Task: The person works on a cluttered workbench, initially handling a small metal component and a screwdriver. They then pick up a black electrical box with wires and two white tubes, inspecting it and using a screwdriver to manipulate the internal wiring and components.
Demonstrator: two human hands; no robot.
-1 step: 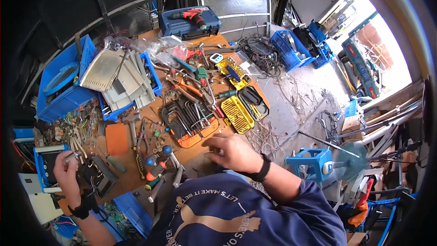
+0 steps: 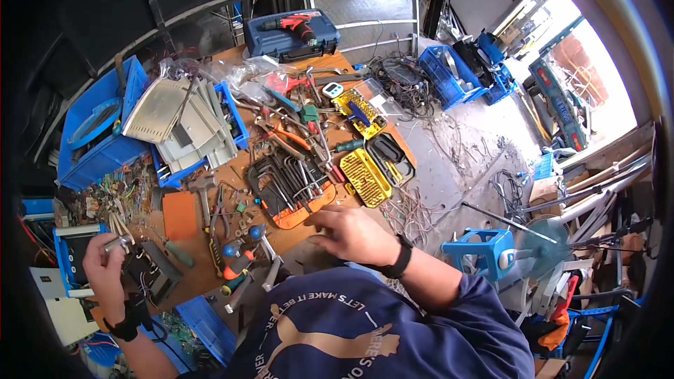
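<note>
Tabletop (image 2: 289,237) tools (image 2: 239,264) lie between the hands (image 2: 354,235), the left (image 2: 105,267) holding metal (image 2: 118,243).

Gets the most light from the open doorway (image 2: 612,70) on the right, glaring almost pure white. Shines pale on the floor (image 2: 504,121) and on the back of the right hand (image 2: 361,236). Glints on the metal piece (image 2: 119,243) in the left hand (image 2: 104,270). Looks very dark by the black wall (image 2: 77,14) at upper left. Shows soft shadows on the tabletop (image 2: 201,283). Turns a bit fuzzy in the small wire pile (image 2: 116,189). Bends straight lines near the round rim, with black corners.
</note>
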